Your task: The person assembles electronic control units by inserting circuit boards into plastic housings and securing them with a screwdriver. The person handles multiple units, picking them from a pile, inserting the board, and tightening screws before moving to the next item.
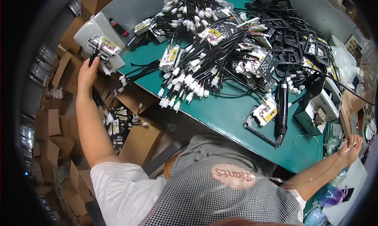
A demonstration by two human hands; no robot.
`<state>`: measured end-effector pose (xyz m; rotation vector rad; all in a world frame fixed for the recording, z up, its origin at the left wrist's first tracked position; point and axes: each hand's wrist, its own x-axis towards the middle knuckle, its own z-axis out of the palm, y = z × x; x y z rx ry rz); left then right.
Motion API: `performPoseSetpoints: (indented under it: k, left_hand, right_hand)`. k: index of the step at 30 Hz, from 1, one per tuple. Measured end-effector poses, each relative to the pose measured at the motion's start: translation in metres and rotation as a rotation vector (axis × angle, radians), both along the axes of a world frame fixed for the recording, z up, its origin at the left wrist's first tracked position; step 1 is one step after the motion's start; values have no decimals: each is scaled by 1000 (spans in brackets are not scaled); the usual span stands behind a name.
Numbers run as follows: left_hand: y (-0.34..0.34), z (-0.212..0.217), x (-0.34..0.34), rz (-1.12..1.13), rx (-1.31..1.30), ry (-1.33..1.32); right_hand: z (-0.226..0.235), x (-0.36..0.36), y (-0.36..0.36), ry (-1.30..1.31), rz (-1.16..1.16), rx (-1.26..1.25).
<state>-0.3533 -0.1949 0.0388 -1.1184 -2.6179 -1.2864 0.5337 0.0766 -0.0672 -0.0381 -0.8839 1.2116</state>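
At the far left, my left hand (89,71) is closed round the black cables of a display module (107,46), whose pale, yellow-labelled side shows. The module is against a white bin-like piece (88,32) at the table's left end. My right hand (351,147) is far out to the right, beside small clear plastic bags (332,145). Its fingers are bent together, and whatever they hold is too small to make out. Between my hands lies a large heap of wired modules (212,35) with black cables and white connectors (189,84).
A black electric screwdriver (282,108) lies by a module (265,111) and a black frame (252,125) on the green table (220,125). More black frames (285,39) are piled behind. A metal box (317,112) stands at right. Cardboard boxes (139,143) fill the left floor.
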Motion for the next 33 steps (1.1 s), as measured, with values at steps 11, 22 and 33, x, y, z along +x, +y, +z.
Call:
performPoseSetpoints:
  k: [11, 22, 33]
  left_hand:
    - [152, 19, 165, -629, 62, -377]
    - [303, -115, 276, -776, -389, 549]
    - [270, -75, 152, -630, 363, 281]
  right_hand:
    - [59, -180, -51, -102, 3, -106]
    - [50, -227, -44, -227, 27, -162]
    - [37, -284, -21, -554, -242, -218]
